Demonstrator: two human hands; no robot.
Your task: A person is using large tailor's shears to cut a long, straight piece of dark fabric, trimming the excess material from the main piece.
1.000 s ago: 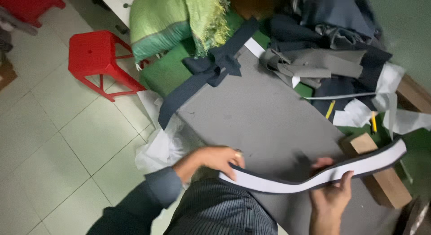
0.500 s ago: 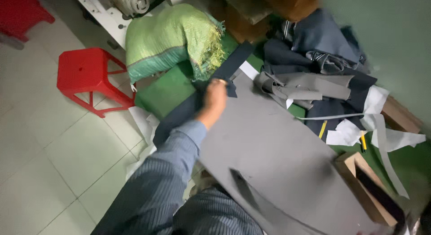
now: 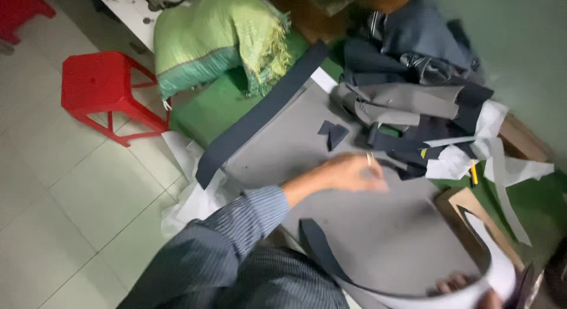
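Note:
My left hand [image 3: 353,173] hovers, blurred, over the middle of a grey cloth [image 3: 378,232] spread on the table. Its fingers are curled, and a thin pale sliver shows at the fingertips; what it is I cannot make out. My right hand [image 3: 466,285] sits at the bottom edge, gripping a long curved strip [image 3: 331,262] that is dark on one side and white on the other. A long navy strip [image 3: 260,114] lies straight along the cloth's left edge. A small dark cut piece [image 3: 332,133] rests on the cloth beyond my left hand.
A heap of dark and grey cloth pieces [image 3: 413,78] fills the far right, with white paper scraps [image 3: 496,143] and a yellow pencil [image 3: 473,174]. A cardboard box [image 3: 458,211] stands at the right. A green sack [image 3: 218,43] and a red stool [image 3: 106,93] are on the left.
My left hand let go of the curved strip, reached to the navy strip at the far left, then drew back to the cloth's middle. The navy strip now lies straight.

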